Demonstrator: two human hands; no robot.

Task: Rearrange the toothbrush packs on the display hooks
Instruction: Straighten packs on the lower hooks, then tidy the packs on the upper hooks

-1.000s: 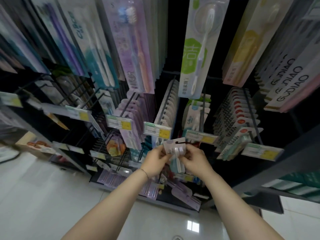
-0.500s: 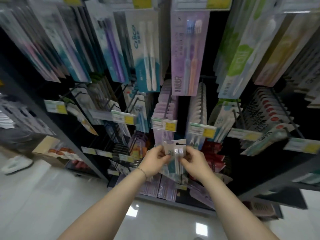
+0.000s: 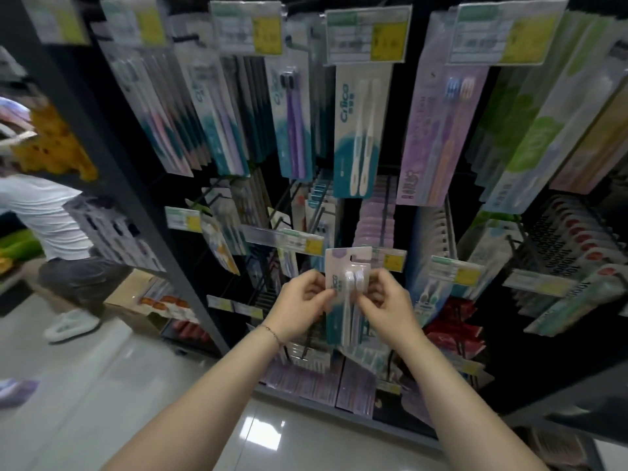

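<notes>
The display rack point(image 3: 136, 185) carries hanging packs in several rows. The toothbrush pack point(image 3: 343, 266), a white-and-teal card with two brushes, stands upright in front of the rack's middle row, near its centre, on no hook. The left hand point(image 3: 300, 309) pinches its left edge. The right hand point(image 3: 390, 307) pinches its right edge beside the brush heads.

Assessment: the pack awaits a hook. A matching pack point(image 3: 360, 130) hangs in the upper row, almost directly above, and is the probable destination. Keep the fingers low, leaving the hang slot point(image 3: 356, 257) free. Hold the card square, meet the hook tip, then slide straight back.

Obstructions: a person point(image 3: 51, 226) bends beyond the rack's left edge, well apart. Purple packs point(image 3: 373, 222) crowd the hook behind. A price tag point(image 3: 390, 260) fronts that hook's end, just behind the card's upper right corner. Similar tags head the upper hooks and would have to be passed.
</notes>
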